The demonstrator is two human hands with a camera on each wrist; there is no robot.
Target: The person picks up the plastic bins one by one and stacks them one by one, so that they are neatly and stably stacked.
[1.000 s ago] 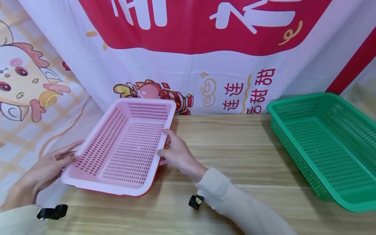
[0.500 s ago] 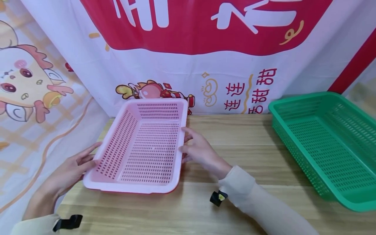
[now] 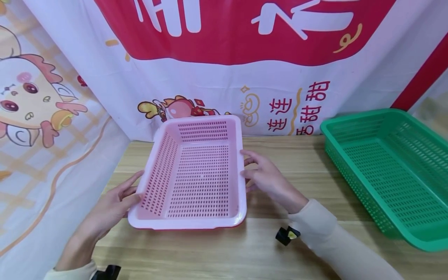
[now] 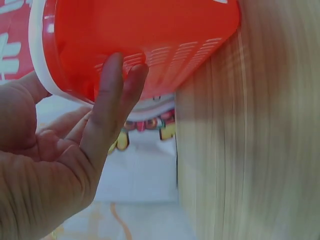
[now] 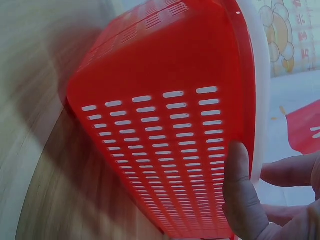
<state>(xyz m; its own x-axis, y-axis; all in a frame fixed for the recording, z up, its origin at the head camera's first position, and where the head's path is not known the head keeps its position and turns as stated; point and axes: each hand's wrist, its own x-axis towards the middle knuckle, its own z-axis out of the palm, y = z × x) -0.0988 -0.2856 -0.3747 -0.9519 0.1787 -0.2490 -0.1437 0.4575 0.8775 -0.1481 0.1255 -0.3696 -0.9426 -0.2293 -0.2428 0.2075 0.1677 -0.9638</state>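
A rectangular slotted plastic basket (image 3: 187, 223) is at the left-centre of the head view, its inside pale pink. In both wrist views its outer wall (image 5: 170, 75) is red under a white rim; I cannot tell whether it is one two-tone basket or two nested. My left hand (image 3: 110, 208) holds the left rim near the front corner, fingers against the red outer wall (image 4: 125, 30). The right hand (image 3: 271, 181) grips the middle of the right rim, with digits above and below it. The basket's base is at or very near the table.
A green slotted basket (image 3: 362, 181) stands on the right of the wooden table (image 3: 196, 256). A white and red printed cloth (image 3: 217, 81) hangs along the back edge, and another patterned cloth (image 3: 31, 175) covers the left side.
Both hands have moved right with the pink-and-red basket, from the table's left edge toward the middle. It has also turned straighter to the view. The green basket has stayed put.
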